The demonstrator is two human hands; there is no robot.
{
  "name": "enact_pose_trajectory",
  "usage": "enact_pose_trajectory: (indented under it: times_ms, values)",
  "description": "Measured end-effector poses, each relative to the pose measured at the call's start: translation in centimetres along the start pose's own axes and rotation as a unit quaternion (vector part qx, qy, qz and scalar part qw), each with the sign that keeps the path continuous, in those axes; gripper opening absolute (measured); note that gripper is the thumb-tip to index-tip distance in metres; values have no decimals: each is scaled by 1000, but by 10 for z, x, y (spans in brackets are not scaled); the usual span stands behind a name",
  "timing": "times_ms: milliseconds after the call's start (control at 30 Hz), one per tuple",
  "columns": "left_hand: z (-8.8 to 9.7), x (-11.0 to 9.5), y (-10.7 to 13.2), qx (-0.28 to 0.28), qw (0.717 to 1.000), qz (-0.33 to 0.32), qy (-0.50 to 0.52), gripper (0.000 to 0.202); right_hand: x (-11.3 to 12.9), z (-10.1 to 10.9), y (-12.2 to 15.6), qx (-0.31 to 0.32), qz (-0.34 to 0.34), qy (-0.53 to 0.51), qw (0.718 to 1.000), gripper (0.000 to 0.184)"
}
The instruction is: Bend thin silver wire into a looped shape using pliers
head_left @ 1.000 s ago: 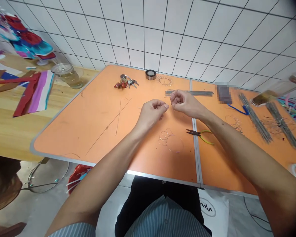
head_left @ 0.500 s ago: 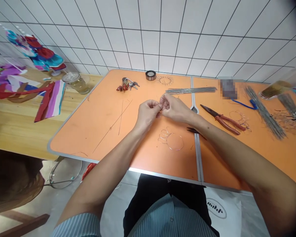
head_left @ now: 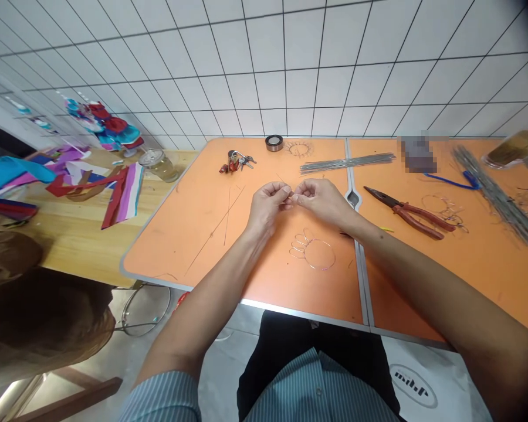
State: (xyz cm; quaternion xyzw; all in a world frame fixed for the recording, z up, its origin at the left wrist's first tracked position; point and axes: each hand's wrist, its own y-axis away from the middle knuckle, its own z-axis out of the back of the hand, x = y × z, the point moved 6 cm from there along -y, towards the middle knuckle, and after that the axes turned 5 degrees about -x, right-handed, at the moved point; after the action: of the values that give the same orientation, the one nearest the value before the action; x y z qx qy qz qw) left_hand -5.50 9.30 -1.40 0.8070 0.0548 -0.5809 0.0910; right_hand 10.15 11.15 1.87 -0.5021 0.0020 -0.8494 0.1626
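Above the orange table [head_left: 264, 281], my left hand [head_left: 266, 205] and my right hand [head_left: 320, 198] meet fingertip to fingertip. Both are closed in a pinch on what looks like a thin wire, mostly hidden by the fingers. Just below them on the tabletop lies a wire ring with several petal-like loops [head_left: 310, 241] on its upper left side. Two thin straight wires [head_left: 220, 224] cross each other to the left of my left hand. Behind my right hand rests a bundle of straight wires [head_left: 347, 163]. Red-handled pliers [head_left: 405, 209] lie to the right, jaws toward the hands.
At the back are keys [head_left: 240, 162], a roll of black tape [head_left: 274, 142] and a looped wire ring [head_left: 300, 149]. Another wire bundle [head_left: 501, 199] lies far right. A metal seam [head_left: 364, 287] divides the table. Coloured ribbons [head_left: 123, 196] and a glass jar [head_left: 159, 165] are on the left wooden table.
The view has swung left, so the tables and their things sit farther right in the picture. My right hand has turned flatter, its fingertips still against those of my left hand.
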Motion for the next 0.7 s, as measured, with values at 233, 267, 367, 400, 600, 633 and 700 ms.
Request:
enact_pose_trajectory:
  times_ms: [233,267,367,400,600,633,700]
  values:
    - [3,1,-4,0,1000,-5,27,20,-7,-3,-4,31,-35,-85,995,20]
    - [3,1,-5,-3,1000,-9,27,20,-6,-2,-4,30,-32,-79,996,18]
    - [5,1,-7,-12,999,-18,26,17,-5,-1,-4,27,-18,-64,997,12]
    - [6,1,-7,-15,999,-21,26,17,-4,-1,-5,24,-13,-59,998,10]
    - [13,-3,-11,-42,998,-50,27,19,-8,-2,-7,25,-4,-32,999,16]
    - [14,-4,-11,-47,997,-56,27,20,-8,-2,-8,26,-4,-30,999,18]
    - [16,-6,-11,-56,996,-67,28,22,-8,-4,-8,29,-4,-29,999,21]
